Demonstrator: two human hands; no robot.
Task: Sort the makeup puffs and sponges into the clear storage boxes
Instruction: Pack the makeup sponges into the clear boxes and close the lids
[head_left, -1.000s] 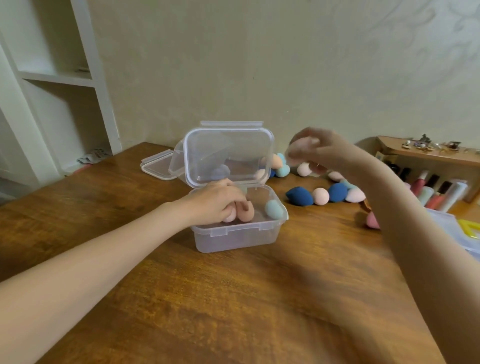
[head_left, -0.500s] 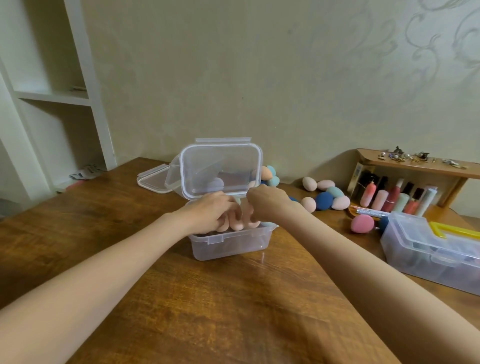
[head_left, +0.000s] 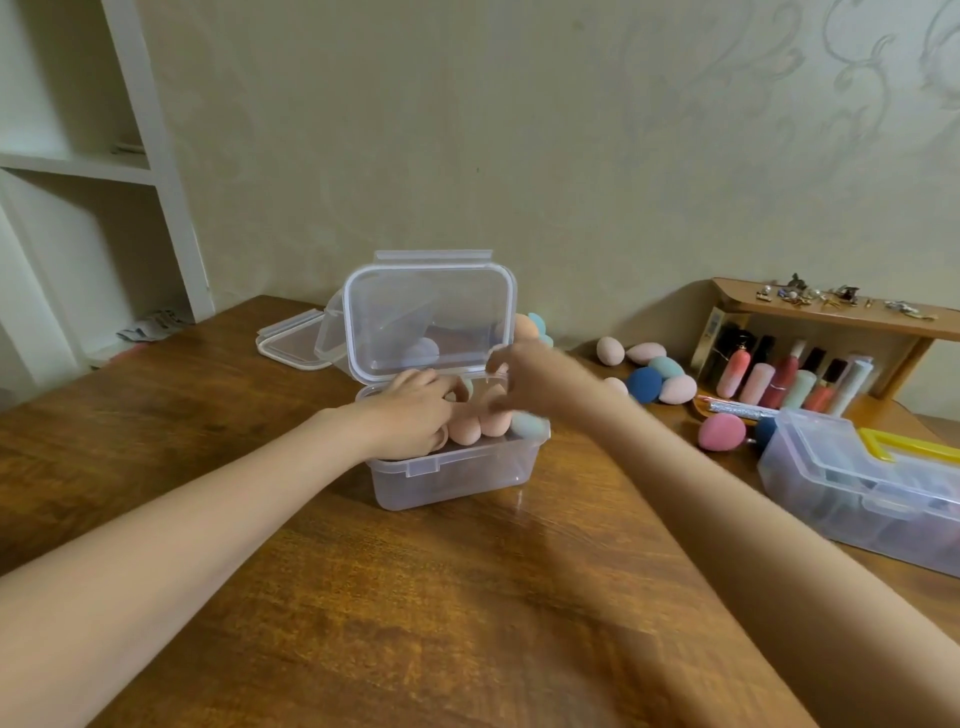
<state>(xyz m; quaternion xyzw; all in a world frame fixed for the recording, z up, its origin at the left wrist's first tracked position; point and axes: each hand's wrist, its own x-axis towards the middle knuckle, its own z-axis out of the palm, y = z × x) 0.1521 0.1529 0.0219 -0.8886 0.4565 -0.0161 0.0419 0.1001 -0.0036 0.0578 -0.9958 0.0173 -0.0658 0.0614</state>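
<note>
A clear storage box (head_left: 452, 475) stands mid-table with its lid (head_left: 431, 317) propped open. Inside are peach sponges (head_left: 467, 428) and a teal sponge (head_left: 527, 423). My left hand (head_left: 415, 410) reaches into the box, fingers curled around the peach sponges. My right hand (head_left: 535, 374), blurred, hovers over the box's right rim with nothing visible in it. Loose sponges lie to the right: a peach one (head_left: 609, 349), a dark blue one (head_left: 644, 384), a teal one (head_left: 666, 366) and a pink one (head_left: 722, 431).
A second clear box (head_left: 857, 488), closed and with a yellow handle, sits at the right edge. Another clear box (head_left: 291, 340) lies behind the open lid. A wooden rack (head_left: 831, 312) holds lipsticks (head_left: 779, 374). White shelving (head_left: 156, 156) stands at the left.
My right hand carried a pink sponge from the pile into the box, let it go, and is now lifting off to the right. My left hand stayed on the sponges inside.
</note>
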